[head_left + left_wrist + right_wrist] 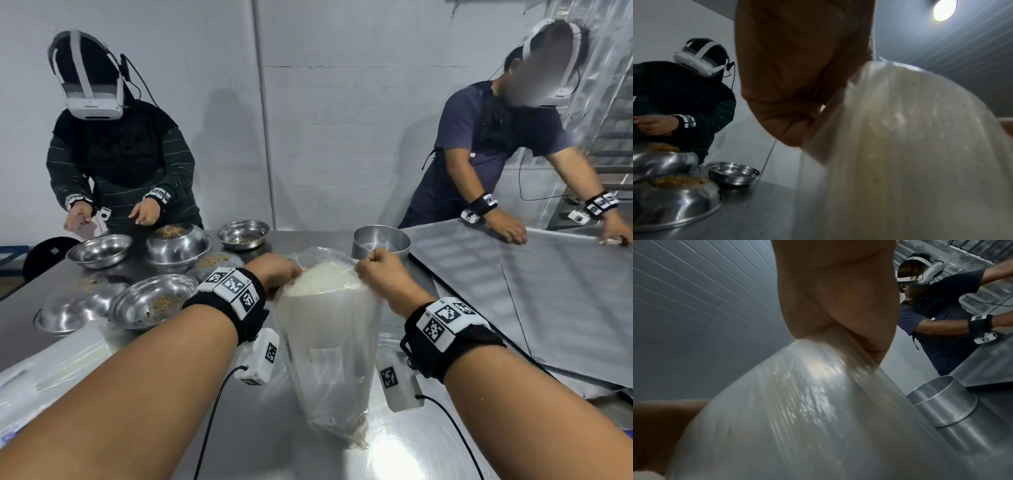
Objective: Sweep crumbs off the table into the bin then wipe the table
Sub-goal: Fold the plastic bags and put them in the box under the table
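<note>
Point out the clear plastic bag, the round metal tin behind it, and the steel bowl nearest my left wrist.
clear plastic bag (325, 346), head view, front face of the film
round metal tin (380, 240), head view, inner wall
steel bowl (144, 301), head view, inside

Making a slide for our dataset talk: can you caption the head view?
Left hand and right hand pinch the top of a clear plastic bag of white grains on a steel table.

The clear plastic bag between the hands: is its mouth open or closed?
Open. The left hand and right hand pinch opposite sides of the plastic bag, holding its mouth apart; white material shows inside.
</note>
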{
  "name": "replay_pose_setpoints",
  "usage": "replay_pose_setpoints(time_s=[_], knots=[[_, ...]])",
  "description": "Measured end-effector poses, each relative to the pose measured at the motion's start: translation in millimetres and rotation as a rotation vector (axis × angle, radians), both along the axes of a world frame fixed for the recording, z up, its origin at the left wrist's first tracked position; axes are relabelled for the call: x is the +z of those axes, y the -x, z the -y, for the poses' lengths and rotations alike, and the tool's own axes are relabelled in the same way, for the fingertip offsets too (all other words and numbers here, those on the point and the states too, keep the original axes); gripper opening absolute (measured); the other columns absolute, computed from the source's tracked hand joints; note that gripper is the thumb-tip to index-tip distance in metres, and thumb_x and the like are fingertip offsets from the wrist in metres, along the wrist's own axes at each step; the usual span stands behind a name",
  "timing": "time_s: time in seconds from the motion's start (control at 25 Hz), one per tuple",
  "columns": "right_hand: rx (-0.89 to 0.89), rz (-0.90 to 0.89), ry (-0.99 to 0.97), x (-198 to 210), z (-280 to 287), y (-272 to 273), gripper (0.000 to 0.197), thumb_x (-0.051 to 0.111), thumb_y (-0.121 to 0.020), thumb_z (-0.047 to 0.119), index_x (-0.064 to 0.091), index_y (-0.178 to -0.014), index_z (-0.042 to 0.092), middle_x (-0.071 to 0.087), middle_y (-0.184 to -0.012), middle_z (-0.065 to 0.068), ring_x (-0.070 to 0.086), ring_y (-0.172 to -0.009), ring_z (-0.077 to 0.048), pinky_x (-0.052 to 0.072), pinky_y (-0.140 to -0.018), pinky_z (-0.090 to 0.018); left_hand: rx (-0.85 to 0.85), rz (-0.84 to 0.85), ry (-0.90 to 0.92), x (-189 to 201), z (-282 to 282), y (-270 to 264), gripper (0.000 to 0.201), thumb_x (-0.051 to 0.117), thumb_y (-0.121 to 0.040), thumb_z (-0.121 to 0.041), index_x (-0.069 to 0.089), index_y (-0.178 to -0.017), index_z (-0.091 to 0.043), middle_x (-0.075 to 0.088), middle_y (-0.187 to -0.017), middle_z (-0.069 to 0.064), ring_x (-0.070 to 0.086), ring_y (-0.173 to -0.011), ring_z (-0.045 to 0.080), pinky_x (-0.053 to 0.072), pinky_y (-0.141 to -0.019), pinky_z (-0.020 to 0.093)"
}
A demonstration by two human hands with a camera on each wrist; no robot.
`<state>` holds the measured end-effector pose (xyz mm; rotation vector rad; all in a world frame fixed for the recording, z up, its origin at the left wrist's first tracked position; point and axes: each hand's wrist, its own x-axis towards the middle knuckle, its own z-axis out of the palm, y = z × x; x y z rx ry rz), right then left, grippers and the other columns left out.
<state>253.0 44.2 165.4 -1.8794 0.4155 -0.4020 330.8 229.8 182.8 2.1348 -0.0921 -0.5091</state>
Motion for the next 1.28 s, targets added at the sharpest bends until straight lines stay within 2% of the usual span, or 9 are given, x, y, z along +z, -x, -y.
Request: replay_pose_setpoints(time_s=[0.12, 0.24, 0.36, 0.44, 0.56, 0.76, 0.88, 1.04, 1.28], knots=[[0.062, -0.111, 0.126, 7.2, 3.2, -1.9, 0.013, 0.061, -0.083, 0.012, 0.051, -0.087, 0.018, 0.053, -0.082, 0.001, 0.049, -0.066, -0.012, 0.041, -0.059, -0.025, -0.081, 0.084, -0.243, 5.4, -1.3, 3.0, 0.028, 0.062, -0.091, -0.029, 0.067, -0.101, -0.004, 0.067, -0.103, 0.016, 0.065, -0.092, 0.031, 0.054, -0.080, 0.037], [0.224, -0.028, 0.338, 16.8, 4.8, -0.2, 0.039, 0.055, -0.084, 0.001, 0.057, -0.118, 0.021, 0.055, -0.119, 0.002, 0.058, -0.099, -0.021, 0.051, -0.083, -0.033, -0.084, 0.239, -0.448, 11.5, 0.3, 0.2, 0.057, 0.064, -0.086, -0.050, 0.062, -0.119, -0.003, 0.064, -0.120, 0.014, 0.062, -0.111, 0.033, 0.052, -0.094, 0.038], [0.419, -0.040, 0.462, 24.4, 3.0, -0.6, 0.038, 0.049, -0.088, -0.001, 0.064, -0.114, 0.021, 0.060, -0.129, 0.005, 0.056, -0.119, -0.015, 0.044, -0.103, -0.030, -0.136, 0.429, -0.713, 19.6, -1.4, -6.4, 0.069, 0.058, -0.081, -0.067, 0.061, -0.124, -0.012, 0.063, -0.124, 0.008, 0.059, -0.112, 0.028, 0.047, -0.087, 0.031], [0.461, -0.144, 0.458, 22.4, 4.3, -3.1, 0.023, 0.057, -0.092, 0.028, 0.064, -0.115, 0.028, 0.065, -0.120, 0.006, 0.059, -0.113, -0.012, 0.043, -0.104, -0.033, -0.184, 0.481, -0.746, 22.4, -6.5, -14.7, 0.074, 0.046, -0.080, -0.076, 0.059, -0.130, -0.022, 0.061, -0.131, 0.004, 0.057, -0.117, 0.027, 0.045, -0.090, 0.033], [0.516, -0.238, 0.454, 18.7, 9.6, 1.5, 0.062, 0.063, -0.073, 0.069, 0.057, -0.124, 0.035, 0.063, -0.121, 0.007, 0.059, -0.110, -0.009, 0.044, -0.102, -0.031, -0.181, 0.471, -0.845, 30.5, -15.2, -18.1, 0.092, 0.030, -0.072, -0.089, 0.055, -0.135, -0.026, 0.057, -0.137, 0.004, 0.053, -0.123, 0.029, 0.044, -0.102, 0.043], [0.587, -0.285, 0.411, 24.0, 12.0, 7.1, 0.078, 0.068, -0.070, 0.066, 0.048, -0.136, 0.031, 0.058, -0.127, 0.010, 0.055, -0.116, -0.008, 0.038, -0.100, -0.023, -0.011, 0.912, -0.437, 52.8, -21.3, 9.2, 0.056, 0.072, -0.077, -0.057, 0.052, -0.113, -0.018, 0.053, -0.111, 0.000, 0.054, -0.105, 0.019, 0.042, -0.083, 0.031], [0.660, -0.341, 0.466, 26.3, 12.7, 2.3, 0.097, 0.074, -0.067, 0.062, 0.031, -0.148, 0.030, 0.047, -0.134, 0.013, 0.045, -0.122, -0.007, 0.031, -0.103, -0.022, -0.401, 0.737, -0.260, 53.0, -17.3, 18.5, 0.048, 0.076, -0.074, -0.054, 0.058, -0.109, -0.026, 0.060, -0.106, -0.007, 0.058, -0.096, 0.009, 0.047, -0.080, 0.024], [0.725, -0.400, 0.527, 21.5, 15.6, -11.5, 0.118, 0.084, -0.049, 0.065, 0.028, -0.148, 0.031, 0.051, -0.135, 0.014, 0.048, -0.124, -0.007, 0.034, -0.112, -0.033, -0.636, 0.483, -0.432, 36.6, -16.3, 12.8, 0.093, 0.079, -0.063, -0.063, 0.044, -0.141, -0.027, 0.051, -0.133, -0.014, 0.049, -0.122, 0.009, 0.038, -0.100, 0.024], [0.781, -0.437, 0.462, 23.0, 16.1, -10.3, 0.065, 0.084, -0.070, 0.037, 0.053, -0.126, 0.026, 0.065, -0.113, 0.007, 0.059, -0.109, -0.010, 0.044, -0.104, -0.034, -0.679, 0.347, -0.391, 14.7, -15.3, 0.6, 0.092, 0.085, -0.064, -0.050, 0.040, -0.142, -0.031, 0.056, -0.125, -0.015, 0.054, -0.113, 0.009, 0.043, -0.096, 0.024]])
